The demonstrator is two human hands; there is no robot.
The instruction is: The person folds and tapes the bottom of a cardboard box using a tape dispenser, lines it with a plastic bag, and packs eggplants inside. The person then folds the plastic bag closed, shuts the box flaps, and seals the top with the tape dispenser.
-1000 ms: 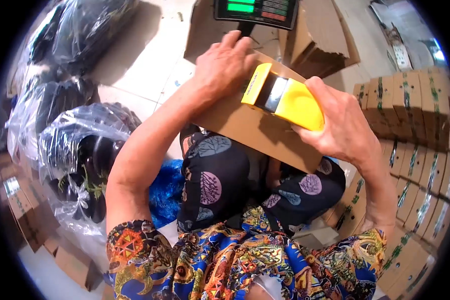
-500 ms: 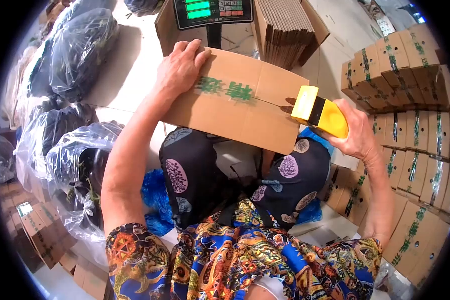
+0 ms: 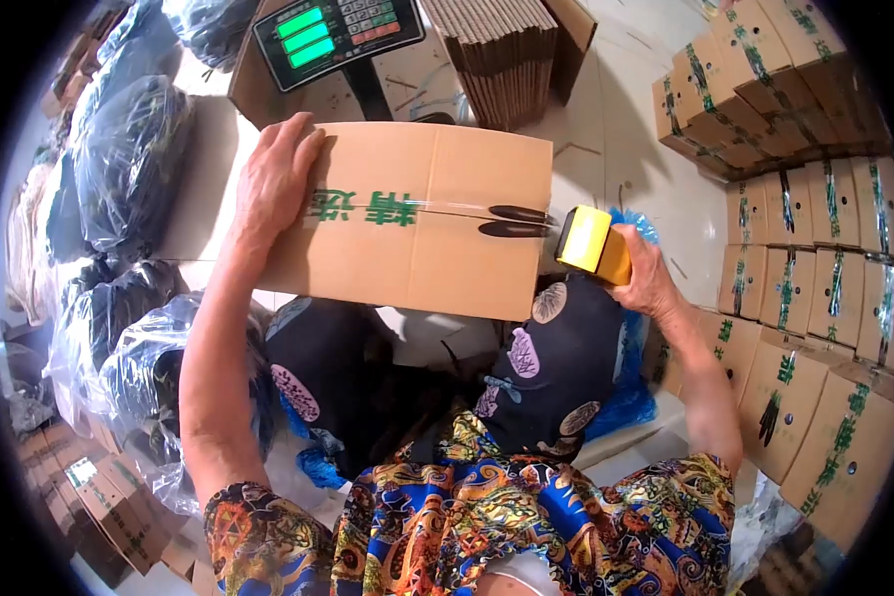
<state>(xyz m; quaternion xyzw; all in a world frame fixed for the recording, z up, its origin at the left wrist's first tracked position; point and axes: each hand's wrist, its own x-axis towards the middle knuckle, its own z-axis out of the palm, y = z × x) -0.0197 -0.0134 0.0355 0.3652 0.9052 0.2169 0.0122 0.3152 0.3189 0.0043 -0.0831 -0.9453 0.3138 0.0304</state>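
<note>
A closed cardboard box [image 3: 467, 268] with green printed characters rests over my lap in the head view. My left hand [image 3: 273, 179] grips its far left corner, fingers over the edge. In my right hand [image 3: 651, 278] is a yellow tape dispenser [image 3: 588, 240], just off the box's right edge. Clear tape [image 3: 447, 211] runs along the seam between the flaps, with two dark elongated marks [image 3: 512, 221] near the right end. The tape seems to stretch from that edge to the dispenser.
A scale display [image 3: 338, 35] with green digits stands beyond the box, beside a stack of flat cardboard [image 3: 497, 60]. Taped boxes [image 3: 795, 219] are piled on the right. Filled clear plastic bags [image 3: 134, 164] lie on the left. Blue plastic [image 3: 631, 368] shows by my right leg.
My right hand has drawn the dispenser past the box's right edge and lower, and the dark marks show longer on the seam. The box and left hand have shifted left in view.
</note>
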